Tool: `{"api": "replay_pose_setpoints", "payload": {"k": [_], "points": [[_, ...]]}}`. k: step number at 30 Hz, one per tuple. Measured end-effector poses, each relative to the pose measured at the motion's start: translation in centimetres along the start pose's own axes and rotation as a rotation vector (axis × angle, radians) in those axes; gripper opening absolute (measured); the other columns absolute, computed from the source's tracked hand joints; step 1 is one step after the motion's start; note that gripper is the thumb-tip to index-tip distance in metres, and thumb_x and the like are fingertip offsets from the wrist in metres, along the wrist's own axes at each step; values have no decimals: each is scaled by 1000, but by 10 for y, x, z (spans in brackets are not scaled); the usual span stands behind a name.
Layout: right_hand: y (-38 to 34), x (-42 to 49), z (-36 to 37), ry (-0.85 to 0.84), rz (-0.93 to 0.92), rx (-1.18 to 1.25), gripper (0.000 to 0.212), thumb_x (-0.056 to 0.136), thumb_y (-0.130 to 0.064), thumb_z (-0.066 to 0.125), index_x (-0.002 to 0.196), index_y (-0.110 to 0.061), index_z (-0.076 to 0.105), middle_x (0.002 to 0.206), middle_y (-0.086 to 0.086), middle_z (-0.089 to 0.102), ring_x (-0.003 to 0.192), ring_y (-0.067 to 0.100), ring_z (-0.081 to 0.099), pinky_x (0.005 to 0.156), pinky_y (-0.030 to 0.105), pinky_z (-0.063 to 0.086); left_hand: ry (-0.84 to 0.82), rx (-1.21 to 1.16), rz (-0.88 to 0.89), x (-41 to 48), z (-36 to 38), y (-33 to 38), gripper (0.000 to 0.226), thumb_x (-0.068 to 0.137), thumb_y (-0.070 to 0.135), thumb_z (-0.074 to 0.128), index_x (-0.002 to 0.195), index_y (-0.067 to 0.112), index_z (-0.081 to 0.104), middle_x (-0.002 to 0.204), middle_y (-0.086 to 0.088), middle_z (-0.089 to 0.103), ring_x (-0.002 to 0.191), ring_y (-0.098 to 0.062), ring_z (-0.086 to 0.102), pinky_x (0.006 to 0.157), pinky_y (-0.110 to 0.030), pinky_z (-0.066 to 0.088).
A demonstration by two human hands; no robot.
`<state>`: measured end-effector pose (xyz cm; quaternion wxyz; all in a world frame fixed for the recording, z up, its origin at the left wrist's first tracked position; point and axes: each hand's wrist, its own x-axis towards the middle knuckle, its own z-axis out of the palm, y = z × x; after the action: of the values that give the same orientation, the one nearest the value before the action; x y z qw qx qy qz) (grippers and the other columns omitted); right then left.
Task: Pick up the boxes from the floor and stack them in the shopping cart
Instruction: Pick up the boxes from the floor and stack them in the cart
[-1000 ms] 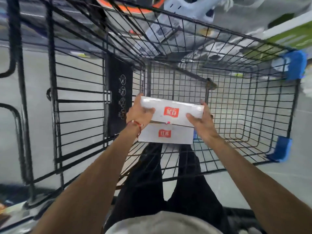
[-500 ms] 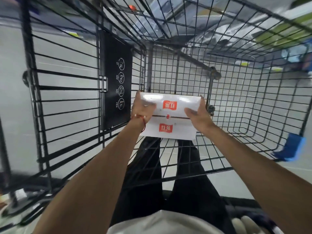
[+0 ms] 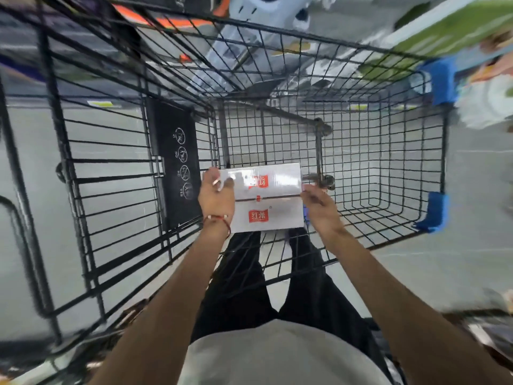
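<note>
Reaching into the shopping cart (image 3: 388, 151), left hand (image 3: 216, 197) and right hand (image 3: 323, 211) grip box (image 3: 273, 202).

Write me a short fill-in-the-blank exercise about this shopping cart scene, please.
1. The left hand and right hand hold a ___ box with red logos.
2. The shopping cart is made of ___ wire.
3. A red bracelet circles the ___ wrist.
4. The cart's corner bumpers are ___.
Missing words: white; black; left; blue.

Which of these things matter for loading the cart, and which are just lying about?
Job: white cardboard box with red labels, held by left hand and right hand; black wire shopping cart.
Lying about: blurred green-and-white packaging beyond the cart.
</note>
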<state>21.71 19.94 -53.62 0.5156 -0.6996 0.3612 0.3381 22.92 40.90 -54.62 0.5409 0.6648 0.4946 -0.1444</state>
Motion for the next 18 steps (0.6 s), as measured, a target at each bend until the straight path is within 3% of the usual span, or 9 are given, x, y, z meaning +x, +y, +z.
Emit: {"api": "replay_pose_setpoints", "payload": {"k": [2,4,5,8,10,12,14,16,18], "points": [[3,-19,-10,20,0,64,31,105,-3,56,111,-32,69,122,2,69,118,26,64,99,35,53,-23,2,70,-16,4,5,29,97,5,60,125,10,63,119,8,62,105,-8,57,86,-6,45],[9,-37,-22,44,-23,123,23,104,-5,58,116,-21,69,120,6,71,106,23,68,87,23,55,-50,-8,124,-32,9,7,25,96,2,60,119,7,67,104,15,65,97,-2,59,90,-9,47],[11,-45,-28,54,-40,165,22,104,-3,58,117,-16,69,116,5,71,101,22,68,86,21,54,-69,-18,145,-40,12,8,23,96,0,59,116,5,68,100,18,65,96,0,59,86,-4,45],[14,-66,-47,90,-91,261,27,102,-1,58,111,-24,68,111,1,74,107,22,70,103,34,53,-139,-29,214,-68,18,9,20,96,1,60,106,15,70,107,8,71,102,-5,63,75,2,43],[16,-78,-61,110,-131,329,27,101,0,59,112,-23,68,113,2,75,110,21,71,105,34,52,-177,-29,260,-86,20,11,20,97,5,62,99,23,69,117,0,71,104,-5,65,82,-6,47],[20,-94,-77,128,-171,404,24,100,0,59,116,-17,68,117,6,75,116,23,70,102,28,55,-203,-13,305,-105,22,14,16,97,4,61,102,16,70,118,1,70,100,3,62,89,-16,50],[31,-112,-95,138,-206,472,25,100,-1,59,122,-10,67,122,13,74,118,27,69,102,33,54,-250,19,365,-126,27,16,20,97,4,59,102,19,70,118,0,70,103,-6,65,87,-21,53],[51,-126,-118,175,-229,520,28,101,-2,57,127,-5,66,122,14,74,114,27,70,106,41,51,-283,69,437,-151,37,21,23,97,7,58,102,25,71,117,2,71,112,-16,65,96,-31,53],[75,-140,-145,207,-239,581,26,103,-3,54,126,-5,66,121,15,74,106,25,70,106,43,50,-329,121,501,-180,54,24,21,97,7,59,112,17,70,116,1,71,110,-15,65,96,-34,53]]}}
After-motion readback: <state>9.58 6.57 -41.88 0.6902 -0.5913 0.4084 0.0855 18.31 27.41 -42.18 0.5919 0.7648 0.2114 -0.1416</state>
